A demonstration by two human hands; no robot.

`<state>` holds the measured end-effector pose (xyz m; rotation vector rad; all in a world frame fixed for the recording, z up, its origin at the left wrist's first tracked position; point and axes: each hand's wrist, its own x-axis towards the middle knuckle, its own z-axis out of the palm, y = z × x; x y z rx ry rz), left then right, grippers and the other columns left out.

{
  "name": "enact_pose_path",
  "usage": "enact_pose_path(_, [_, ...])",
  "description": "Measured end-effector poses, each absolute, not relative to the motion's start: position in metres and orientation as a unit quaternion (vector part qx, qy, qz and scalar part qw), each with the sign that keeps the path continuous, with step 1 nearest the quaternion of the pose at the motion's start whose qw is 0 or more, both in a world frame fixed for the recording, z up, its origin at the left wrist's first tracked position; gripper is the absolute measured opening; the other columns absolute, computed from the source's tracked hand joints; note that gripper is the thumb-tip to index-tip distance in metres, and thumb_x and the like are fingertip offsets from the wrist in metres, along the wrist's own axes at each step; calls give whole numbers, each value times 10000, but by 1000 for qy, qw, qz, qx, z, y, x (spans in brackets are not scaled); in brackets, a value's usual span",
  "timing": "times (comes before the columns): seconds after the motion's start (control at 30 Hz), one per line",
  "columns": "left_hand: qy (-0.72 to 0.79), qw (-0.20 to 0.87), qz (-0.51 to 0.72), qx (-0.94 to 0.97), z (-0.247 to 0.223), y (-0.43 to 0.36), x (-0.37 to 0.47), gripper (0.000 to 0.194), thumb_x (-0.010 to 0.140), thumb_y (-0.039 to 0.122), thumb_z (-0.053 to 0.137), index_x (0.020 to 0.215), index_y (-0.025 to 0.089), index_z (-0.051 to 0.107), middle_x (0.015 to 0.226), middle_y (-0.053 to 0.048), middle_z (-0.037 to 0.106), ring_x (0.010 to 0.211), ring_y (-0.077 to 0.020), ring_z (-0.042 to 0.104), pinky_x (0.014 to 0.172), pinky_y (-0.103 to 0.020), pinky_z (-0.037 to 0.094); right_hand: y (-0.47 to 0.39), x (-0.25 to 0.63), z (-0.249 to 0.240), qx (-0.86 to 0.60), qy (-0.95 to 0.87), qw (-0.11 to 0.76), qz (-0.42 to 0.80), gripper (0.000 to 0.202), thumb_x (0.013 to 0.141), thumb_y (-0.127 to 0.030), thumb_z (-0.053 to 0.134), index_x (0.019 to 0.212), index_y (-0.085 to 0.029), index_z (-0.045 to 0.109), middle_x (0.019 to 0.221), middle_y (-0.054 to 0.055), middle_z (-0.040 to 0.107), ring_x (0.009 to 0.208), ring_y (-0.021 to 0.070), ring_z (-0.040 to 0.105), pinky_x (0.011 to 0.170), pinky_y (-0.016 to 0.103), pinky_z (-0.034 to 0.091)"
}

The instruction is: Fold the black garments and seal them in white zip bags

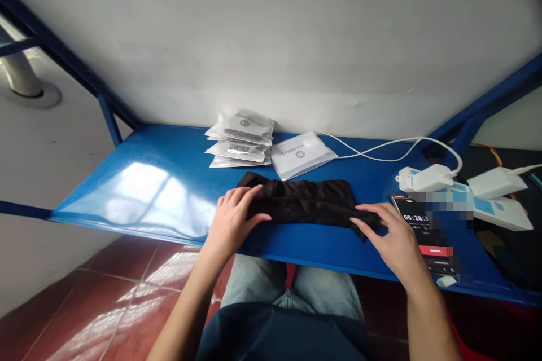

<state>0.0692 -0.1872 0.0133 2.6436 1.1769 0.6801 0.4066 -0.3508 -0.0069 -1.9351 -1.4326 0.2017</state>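
Observation:
A folded black fabric piece (305, 203) lies as a long flat strip along the front of the blue shelf; I cannot tell what kind of item it is. Its left end is between the thumb and fingers of my left hand (235, 211). At the other end, my right hand (392, 234) pinches a narrow, bunched part of the same fabric. A small dark buckle or strap (277, 186) shows near its upper left edge.
Behind the fabric are a stack of frosted plastic pouches (245, 135) and a single printed pouch (301, 153). To the right lie a phone (419, 225) showing a timer, a white power strip (503, 211), chargers and a white cable (376, 158). Blue frame bars (499, 96) edge the shelf (148, 180).

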Motion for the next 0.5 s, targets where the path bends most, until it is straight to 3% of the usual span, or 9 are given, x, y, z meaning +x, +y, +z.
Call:
enact_pose_path(0.13, [310,144,137,930,22,-184,74,163,939,211,684,1087,257,732,958,-29,689,949,-229,631,917,-396,464,-376,414,0,-669,-617,411,45,86,933,-351,709,1002,-335,757,977,33,757,1034,287,693,1025,530,546])
enact_pose_path(0.2, [271,180,120,938,30,-189,61,134,909,147,695,953,259,753,954,-27,666,938,-211,616,897,-363,462,-399,420,-2,-643,-636,416,96,135,886,-329,771,1020,-349,765,939,16,774,1048,284,710,1062,542,547])
enact_pose_path(0.27, [234,232,85,940,36,-194,45,68,879,205,761,914,263,752,1020,-32,657,962,-206,615,885,-339,481,-418,426,-5,-626,-651,394,173,267,822,-371,842,1078,-348,768,913,10,789,1077,294,726,1083,538,551])
enact_pose_path(0.37, [223,286,84,928,40,-194,38,163,884,381,787,974,252,743,1040,-42,664,968,-205,640,865,-322,530,-422,430,-7,-637,-639,381,203,284,861,-414,804,1133,-343,771,1035,28,807,1127,298,729,1048,499,586])
enact_pose_path(0.5, [237,175,166,941,28,-174,70,277,1004,312,619,1269,286,695,1305,-88,655,1227,-262,604,1043,-436,515,-384,425,-3,-659,-671,301,158,428,901,-448,755,1323,-393,700,1399,21,688,1405,341,543,1142,588,485])
